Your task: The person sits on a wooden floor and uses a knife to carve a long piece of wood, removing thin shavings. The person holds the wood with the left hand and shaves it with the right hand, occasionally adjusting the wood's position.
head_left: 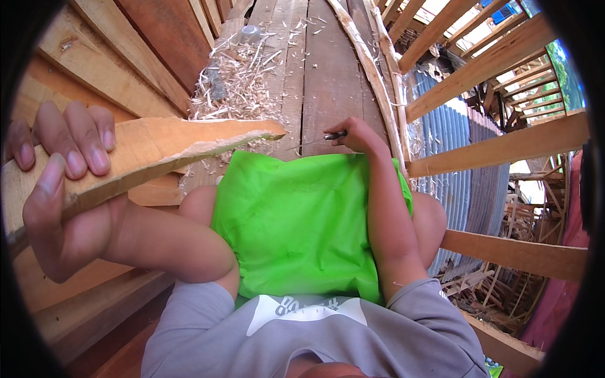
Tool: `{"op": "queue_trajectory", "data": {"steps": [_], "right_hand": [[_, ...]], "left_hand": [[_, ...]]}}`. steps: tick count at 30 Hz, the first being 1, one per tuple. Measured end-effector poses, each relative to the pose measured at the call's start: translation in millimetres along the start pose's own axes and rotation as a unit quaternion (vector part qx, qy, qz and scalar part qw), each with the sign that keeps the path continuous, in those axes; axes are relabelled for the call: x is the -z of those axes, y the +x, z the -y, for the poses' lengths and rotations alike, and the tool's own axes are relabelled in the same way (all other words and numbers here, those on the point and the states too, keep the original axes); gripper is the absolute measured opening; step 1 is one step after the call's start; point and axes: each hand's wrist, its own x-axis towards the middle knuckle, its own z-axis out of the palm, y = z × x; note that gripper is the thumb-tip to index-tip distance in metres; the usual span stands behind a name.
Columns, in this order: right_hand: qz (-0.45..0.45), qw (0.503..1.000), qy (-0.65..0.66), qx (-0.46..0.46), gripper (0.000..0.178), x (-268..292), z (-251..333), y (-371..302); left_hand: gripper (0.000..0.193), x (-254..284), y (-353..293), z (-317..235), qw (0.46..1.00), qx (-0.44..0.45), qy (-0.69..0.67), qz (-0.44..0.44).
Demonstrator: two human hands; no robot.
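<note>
My left hand (69, 170) is closed around a pale wooden plank (157, 145), its fingers over the top edge and its thumb below. The plank juts rightward to a carved, splintery point above my lap. To the right of that point, my right hand (360, 135) is closed on a small dark tool (335, 135). Only a short end of the tool sticks out toward the plank, and its kind is hidden. A bright green cloth (296, 214) covers my lap between my bare knees, under my right forearm.
Curled wood shavings (242, 82) are heaped on the plank floor (328, 69), beside a clear cup (250, 34). Boards (107, 57) line the left side. At the right are thin poles (372, 69), wooden railing bars (498, 148) and corrugated metal sheets (441, 145).
</note>
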Motion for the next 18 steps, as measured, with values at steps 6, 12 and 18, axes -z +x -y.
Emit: {"op": "queue_trajectory", "data": {"steps": [6,12,18], "right_hand": [[0.086,0.979,-0.182,-0.043,0.035,-3,17,-12],[0.024,0.98,-0.187,-0.065,0.033,-9,15,-7],[-0.172,0.979,-0.106,-0.017,0.031,2,11,-2]], "left_hand": [[0.025,-2,1,0,1.0,0.016,-0.002,-0.014],[0.025,-3,2,1,1.0,0.016,-0.001,-0.014],[0.026,-2,1,1,1.0,0.021,0.0,-0.018]]}}
